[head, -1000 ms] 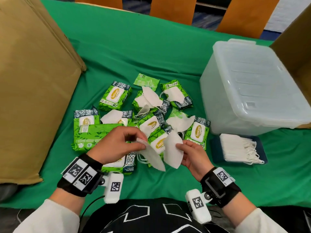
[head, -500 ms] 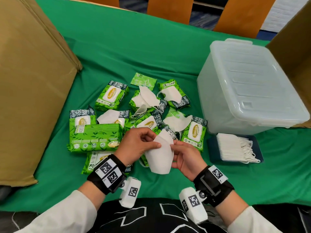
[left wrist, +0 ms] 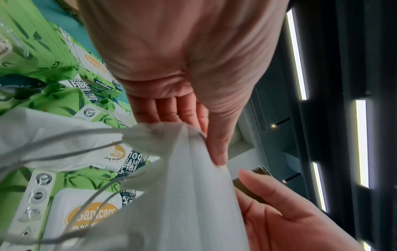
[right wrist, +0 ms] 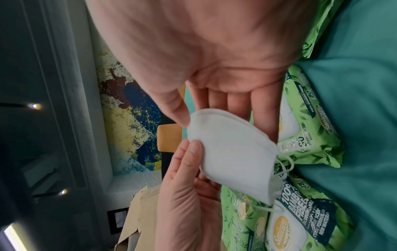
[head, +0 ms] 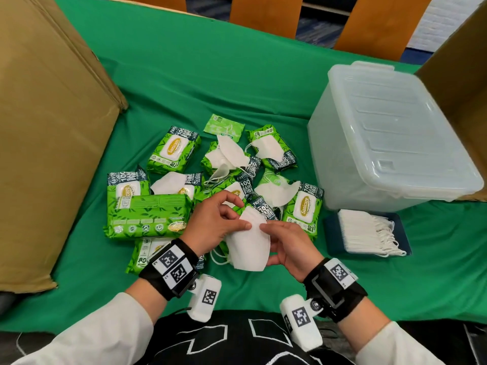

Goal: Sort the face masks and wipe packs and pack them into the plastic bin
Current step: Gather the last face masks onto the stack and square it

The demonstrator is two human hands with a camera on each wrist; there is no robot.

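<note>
Two white folded face masks [head: 247, 246] lie stacked flat against each other, held just above the near table edge. My left hand [head: 224, 222] pinches their top left edge, and in the left wrist view its thumb presses the face masks [left wrist: 189, 195]. My right hand [head: 282, 241] holds the right side, thumb on top and fingers beneath; the right wrist view shows the face masks [right wrist: 232, 152] against its fingers. Several green wipe packs [head: 174, 151] and loose masks [head: 276, 192] lie mixed on the green cloth. The clear plastic bin [head: 390, 143] stands at right with its lid on.
A neat stack of masks [head: 366, 230] rests on a dark blue tray [head: 330, 227] in front of the bin. A large cardboard box [head: 47, 127] stands at left, another [head: 463, 75] behind the bin. Wooden chair backs [head: 266, 14] line the far edge.
One second ago each hand held its own mask, apart. The hands have come together and the two masks now lie one on the other, held by both hands.
</note>
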